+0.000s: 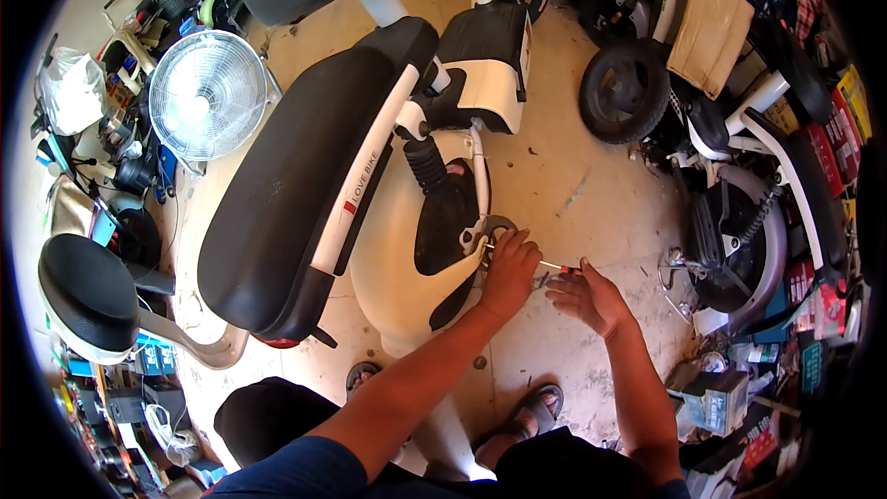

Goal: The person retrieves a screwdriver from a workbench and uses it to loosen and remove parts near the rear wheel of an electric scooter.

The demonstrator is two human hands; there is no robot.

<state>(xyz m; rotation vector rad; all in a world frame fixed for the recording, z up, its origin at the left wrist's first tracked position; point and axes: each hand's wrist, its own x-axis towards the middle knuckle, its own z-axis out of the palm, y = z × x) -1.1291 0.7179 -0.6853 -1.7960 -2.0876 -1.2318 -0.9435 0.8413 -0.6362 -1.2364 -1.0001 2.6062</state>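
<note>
Red-handled screwdriver (566,269) runs from right hand (593,298) to left hand (511,272).

Left sleeve (300,473): short, plain navy-blue cloth, leaving the left forearm (420,374) bare
Right sleeve (673,491): matching navy, only a sliver showing at the lower edge
Left hand (511,270) and right hand (591,298): ungloved
Legwear (273,418): black cloth covering both knees, details lost in shadow
Sandals (534,410): dark, strapped, open at the toes
</note>
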